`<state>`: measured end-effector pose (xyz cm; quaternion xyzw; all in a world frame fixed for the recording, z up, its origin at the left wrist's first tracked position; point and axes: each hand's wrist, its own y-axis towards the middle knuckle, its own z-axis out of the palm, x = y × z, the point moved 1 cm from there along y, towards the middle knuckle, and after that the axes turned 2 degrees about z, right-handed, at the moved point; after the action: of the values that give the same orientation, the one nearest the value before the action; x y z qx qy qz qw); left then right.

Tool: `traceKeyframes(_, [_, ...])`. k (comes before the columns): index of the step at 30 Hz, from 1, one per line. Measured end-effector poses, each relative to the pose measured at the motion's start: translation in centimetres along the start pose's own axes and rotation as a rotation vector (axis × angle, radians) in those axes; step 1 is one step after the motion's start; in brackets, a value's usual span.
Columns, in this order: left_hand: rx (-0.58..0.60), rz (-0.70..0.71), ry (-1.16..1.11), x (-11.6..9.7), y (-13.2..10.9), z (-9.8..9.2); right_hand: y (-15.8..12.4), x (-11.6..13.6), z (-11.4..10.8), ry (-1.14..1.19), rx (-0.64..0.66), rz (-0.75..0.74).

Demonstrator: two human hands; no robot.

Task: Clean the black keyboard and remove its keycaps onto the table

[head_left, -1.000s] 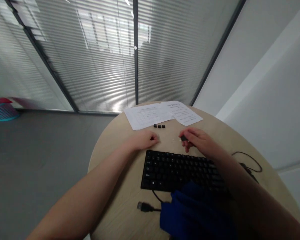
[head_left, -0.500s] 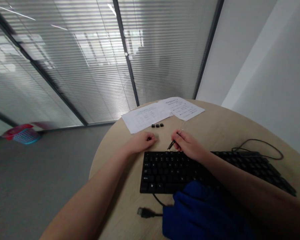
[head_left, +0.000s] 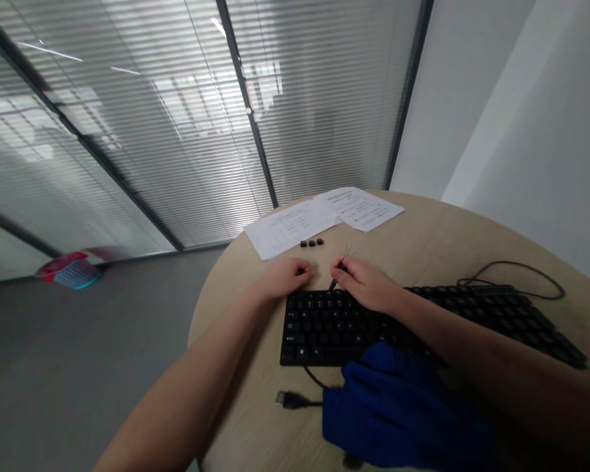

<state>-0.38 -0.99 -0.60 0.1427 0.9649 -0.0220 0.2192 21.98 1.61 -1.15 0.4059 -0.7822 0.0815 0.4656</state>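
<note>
I'm holding a slim black tool (head_left: 333, 284) in the right hand (head_left: 366, 282), fingers wrapped around it, its dark end pointing at the far edge of the keyboard (head_left: 322, 328). Whether the tip is touching, I'm not managing to tell. The left hand (head_left: 290, 275) is resting half-curled at the keyboard's far left corner; I cannot tell if anything is inside it. Three small black pieces (head_left: 311, 243) are lying on the surface (head_left: 413, 242) just beyond. For good control, I'm favouring a light, straight push on one spot, with the left hand bracing the keyboard's edge.
</note>
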Motion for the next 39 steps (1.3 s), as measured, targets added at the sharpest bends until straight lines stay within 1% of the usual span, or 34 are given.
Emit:
traceKeyframes(6, [0.003,0.001,0.020,-0.4,0.1,0.2,0.0,0.0,0.0,0.014,0.035,0.004])
traceKeyframes(10, [-0.016,-0.006,0.033,-0.8,-0.2,0.2,-0.1,0.6,-0.1,-0.025,0.054,0.002])
traceKeyframes(14, [-0.001,0.009,0.026,-1.2,-0.3,0.3,-0.2,0.9,-0.2,-0.055,0.058,-0.004])
traceKeyframes(20, [0.007,0.032,0.017,-0.9,0.0,0.6,-0.2,0.9,0.0,-0.095,0.042,-0.015])
traceKeyframes(24, [0.006,0.041,0.003,-0.8,-0.1,0.7,-0.2,0.8,0.1,-0.108,0.048,-0.009])
traceKeyframes(29, [-0.005,0.050,0.012,-0.9,-0.1,0.9,-0.2,0.7,0.4,-0.198,0.079,-0.017])
traceKeyframes(35, [-0.017,0.062,0.011,-0.6,0.1,1.1,-0.4,0.4,0.6,-0.213,0.060,-0.070])
traceKeyframes(39, [-0.013,0.056,0.019,-0.8,0.1,1.0,-0.5,0.2,0.5,-0.176,0.013,-0.087])
